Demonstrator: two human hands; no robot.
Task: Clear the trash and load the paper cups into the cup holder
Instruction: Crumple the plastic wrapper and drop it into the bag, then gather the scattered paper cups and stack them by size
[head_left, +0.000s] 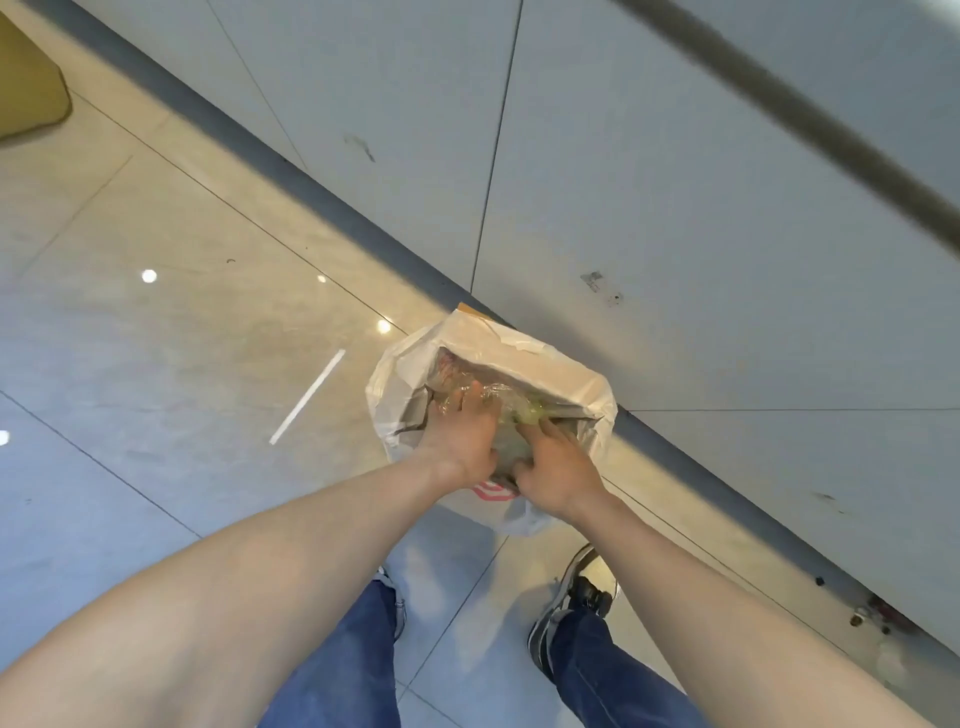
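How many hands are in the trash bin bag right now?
2. The left hand presses flat on the clear plastic trash inside the white bin bag; the right hand presses down beside it, nearer the bag's front edge.

Tiled floor with a lined bin against the wall

The glossy pale floor (156, 364), crossed by thin dark grout lines and spotted with light reflections, meets a grey wall (675, 182) along a dark skirting strip (311, 192). A bin (462, 310) lined with a white bag (400, 384) stands on it, just beside the skirting. Two shoes (582, 597) stand on the tiles near the bin. At the top left corner sits a tan box (26, 88), well apart. Small dark bits (857, 618) lie by the skirting at right.
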